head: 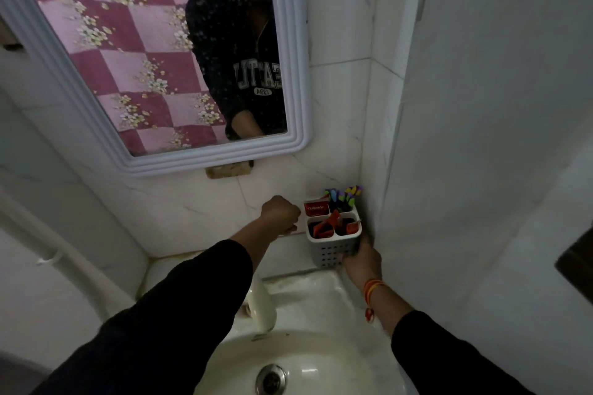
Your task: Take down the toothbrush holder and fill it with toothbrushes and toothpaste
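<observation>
A white perforated toothbrush holder point(333, 248) with four compartments stands in the wall corner above the sink. Red toothpaste tubes point(316, 209) fill three compartments, and several toothbrushes point(342, 197) with colourful handles stand in the back right one. My right hand point(363, 261) grips the holder's lower right side from beneath. Just left of the holder, my left hand point(281, 213) is closed in a fist against the wall tile, at the holder's top edge; nothing shows in it.
A white sink point(324, 295) with a drain point(271, 380) lies below, and a white tap point(263, 306) stands at its back. A framed mirror point(290, 83) hangs above. Tiled walls close in at the right.
</observation>
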